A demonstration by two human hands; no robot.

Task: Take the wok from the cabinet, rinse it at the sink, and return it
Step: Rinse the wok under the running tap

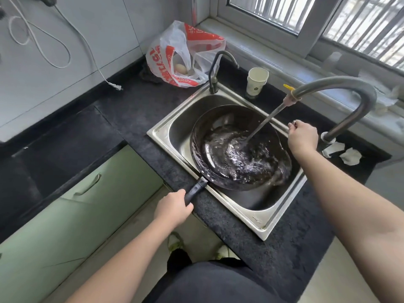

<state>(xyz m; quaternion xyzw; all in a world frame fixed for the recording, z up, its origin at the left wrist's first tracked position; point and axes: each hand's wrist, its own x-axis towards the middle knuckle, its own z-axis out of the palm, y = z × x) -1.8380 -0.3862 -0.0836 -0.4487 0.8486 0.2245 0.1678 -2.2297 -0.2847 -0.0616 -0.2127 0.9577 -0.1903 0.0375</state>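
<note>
Wok (238,149) tilted inside steel sink (166,125), partly filled with churning water; stream from grey faucet (341,92) lands in it. Left hand (173,207) curled round wok handle (194,191), which juts over sink's front-left rim. Right hand (302,136) grips faucet lever at sink's right edge. Paper cup (256,80) at sink's back corner, contents unclear. Plastic bag (185,55) at counter's back edge holds pale round item.

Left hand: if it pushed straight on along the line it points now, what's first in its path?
The left hand grips the wok handle, pointing up-right along it. Straight on, it would likely meet the wok's bowl first, which sits in the sink; depth is unclear.
</note>
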